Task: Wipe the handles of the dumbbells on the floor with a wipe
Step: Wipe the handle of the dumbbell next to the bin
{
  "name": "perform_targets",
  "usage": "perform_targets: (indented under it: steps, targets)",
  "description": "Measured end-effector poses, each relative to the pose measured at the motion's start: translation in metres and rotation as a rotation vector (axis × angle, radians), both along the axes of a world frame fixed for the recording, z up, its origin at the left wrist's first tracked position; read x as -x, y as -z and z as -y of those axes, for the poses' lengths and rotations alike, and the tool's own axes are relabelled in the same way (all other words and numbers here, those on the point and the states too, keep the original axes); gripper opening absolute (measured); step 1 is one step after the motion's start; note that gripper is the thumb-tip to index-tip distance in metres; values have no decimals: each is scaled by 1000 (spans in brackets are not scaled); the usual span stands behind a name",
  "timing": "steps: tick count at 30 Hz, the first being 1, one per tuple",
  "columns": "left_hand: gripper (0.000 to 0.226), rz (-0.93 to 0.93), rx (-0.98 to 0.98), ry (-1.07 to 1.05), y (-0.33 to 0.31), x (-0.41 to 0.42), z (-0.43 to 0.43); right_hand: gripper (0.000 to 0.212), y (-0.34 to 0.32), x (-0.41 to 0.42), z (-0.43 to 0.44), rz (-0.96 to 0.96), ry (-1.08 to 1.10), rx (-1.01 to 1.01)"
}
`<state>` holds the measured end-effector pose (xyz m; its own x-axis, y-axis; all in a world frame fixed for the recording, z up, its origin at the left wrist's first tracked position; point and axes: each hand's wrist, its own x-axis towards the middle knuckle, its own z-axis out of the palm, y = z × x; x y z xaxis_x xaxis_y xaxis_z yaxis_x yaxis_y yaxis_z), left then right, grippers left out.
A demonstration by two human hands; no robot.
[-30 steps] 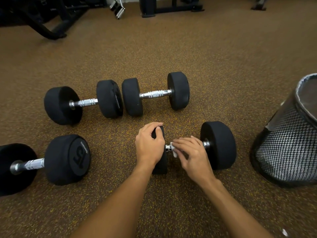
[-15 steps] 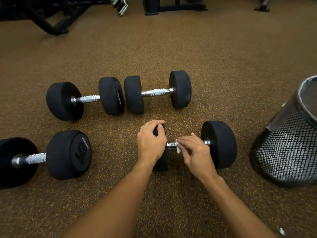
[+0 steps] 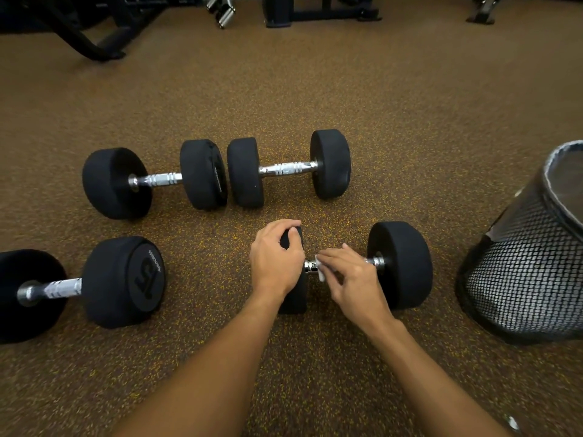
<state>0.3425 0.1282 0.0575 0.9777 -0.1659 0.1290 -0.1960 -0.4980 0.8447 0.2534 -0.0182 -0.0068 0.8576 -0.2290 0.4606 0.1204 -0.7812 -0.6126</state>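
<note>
Several black dumbbells with chrome handles lie on the brown speckled floor. On the nearest dumbbell (image 3: 400,263), my left hand (image 3: 276,260) grips the top of the left weight head. Over its handle, my right hand (image 3: 353,275) holds a small white wipe (image 3: 320,272), fingers curled around the bar. Most of that handle is hidden under the hand. Two more dumbbells sit behind, one at back left (image 3: 154,179) and one at back middle (image 3: 288,168). A fourth dumbbell (image 3: 123,282), marked 15, lies at the left edge.
A black mesh waste bin (image 3: 530,263) stands close on the right, just beyond the near dumbbell. Dark gym machine frames (image 3: 94,36) line the far edge of the floor. A small white scrap (image 3: 512,422) lies at the bottom right.
My right hand with the wipe has slid a little to the right along the handle, baring the chrome at its left end. The left hand keeps its grip on the weight head.
</note>
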Motion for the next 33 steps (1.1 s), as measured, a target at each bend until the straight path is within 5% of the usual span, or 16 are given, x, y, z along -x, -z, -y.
perform_targets:
  steps: [33]
  targets:
    - [27, 17, 30, 7, 3, -1, 0, 20, -4, 0, -8, -6, 107, -54]
